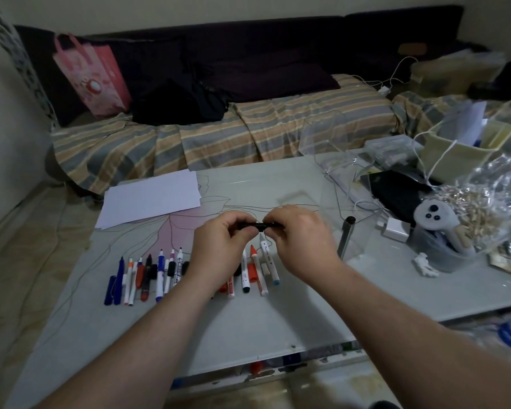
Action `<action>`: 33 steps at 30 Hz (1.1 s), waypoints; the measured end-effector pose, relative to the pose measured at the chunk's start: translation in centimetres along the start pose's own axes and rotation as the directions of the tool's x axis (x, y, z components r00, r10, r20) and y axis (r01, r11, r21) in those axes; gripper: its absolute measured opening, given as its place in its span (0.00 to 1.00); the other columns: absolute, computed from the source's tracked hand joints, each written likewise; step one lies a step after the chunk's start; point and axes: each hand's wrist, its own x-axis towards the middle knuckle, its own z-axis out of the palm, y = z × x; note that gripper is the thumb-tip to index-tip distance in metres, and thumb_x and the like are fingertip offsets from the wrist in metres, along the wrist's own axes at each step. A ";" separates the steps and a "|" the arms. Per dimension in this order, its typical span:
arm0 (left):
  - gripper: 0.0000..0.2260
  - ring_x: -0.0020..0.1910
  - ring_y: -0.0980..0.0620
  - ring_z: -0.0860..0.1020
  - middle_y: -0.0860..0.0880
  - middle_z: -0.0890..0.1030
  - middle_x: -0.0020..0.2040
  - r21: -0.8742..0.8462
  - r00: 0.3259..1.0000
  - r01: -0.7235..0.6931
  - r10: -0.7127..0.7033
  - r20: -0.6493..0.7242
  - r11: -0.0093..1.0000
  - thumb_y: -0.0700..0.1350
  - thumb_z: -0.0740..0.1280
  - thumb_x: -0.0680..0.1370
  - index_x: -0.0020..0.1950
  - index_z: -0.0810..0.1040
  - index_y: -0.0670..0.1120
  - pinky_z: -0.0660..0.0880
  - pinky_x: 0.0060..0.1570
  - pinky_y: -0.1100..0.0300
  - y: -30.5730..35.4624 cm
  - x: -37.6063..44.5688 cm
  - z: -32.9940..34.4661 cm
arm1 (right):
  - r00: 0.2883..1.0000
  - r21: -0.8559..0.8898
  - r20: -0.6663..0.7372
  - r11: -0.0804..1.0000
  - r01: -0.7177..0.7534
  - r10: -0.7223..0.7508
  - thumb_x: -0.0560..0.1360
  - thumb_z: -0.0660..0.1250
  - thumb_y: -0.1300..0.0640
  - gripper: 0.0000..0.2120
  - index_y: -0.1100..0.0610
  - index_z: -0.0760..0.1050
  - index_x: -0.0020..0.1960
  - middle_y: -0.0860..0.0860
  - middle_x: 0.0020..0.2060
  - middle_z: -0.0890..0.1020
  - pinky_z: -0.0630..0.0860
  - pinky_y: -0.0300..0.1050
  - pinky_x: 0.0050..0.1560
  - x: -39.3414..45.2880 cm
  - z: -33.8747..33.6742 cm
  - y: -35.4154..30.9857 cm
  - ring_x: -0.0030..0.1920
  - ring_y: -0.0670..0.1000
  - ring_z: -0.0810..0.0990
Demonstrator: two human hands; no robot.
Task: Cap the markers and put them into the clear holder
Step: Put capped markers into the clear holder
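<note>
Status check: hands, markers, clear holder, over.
Left hand and right hand both grip one thin black marker, held level above the table. Row of uncapped markers waits on the glass table. Clear plastic holder holds one dark marker, path clear.

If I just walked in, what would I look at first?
Probably the two hands in the middle, left hand and right hand, together holding a black marker above the table. Next, the row of markers lying side by side under them, many with caps off. Then the pink bag on the striped sofa at the back left.
</note>
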 end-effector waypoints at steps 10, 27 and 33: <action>0.12 0.45 0.57 0.83 0.52 0.87 0.47 -0.382 0.999 0.018 -0.030 -0.024 0.924 0.39 0.69 0.79 0.60 0.81 0.51 0.80 0.53 0.62 2.7 0.5 5.2 | 0.976 0.173 -0.127 0.973 -0.153 0.176 0.79 0.68 0.55 0.11 0.51 0.77 0.60 0.48 0.49 0.84 0.76 0.44 0.49 1.8 -6.8 4.3 0.45 0.49 0.81; 0.21 0.75 0.52 0.65 0.57 0.57 0.80 0.175 0.859 -0.264 0.148 0.490 0.949 0.48 0.65 0.80 0.73 0.72 0.62 0.64 0.74 0.54 1.2 -2.2 13.6 | 0.912 -0.169 0.170 0.923 -0.346 0.373 0.81 0.59 0.60 0.15 0.53 0.80 0.62 0.56 0.56 0.84 0.77 0.52 0.56 -0.7 -6.7 11.7 0.58 0.59 0.80; 0.31 0.80 0.54 0.57 0.64 0.46 0.82 0.202 0.854 -0.228 0.095 0.512 0.953 0.49 0.63 0.80 0.82 0.56 0.57 0.57 0.75 0.60 0.6 -2.0 13.8 | 0.910 -0.059 0.194 0.931 -0.361 0.366 0.82 0.59 0.62 0.16 0.55 0.78 0.66 0.53 0.57 0.84 0.72 0.41 0.56 -0.7 -5.8 10.4 0.60 0.55 0.80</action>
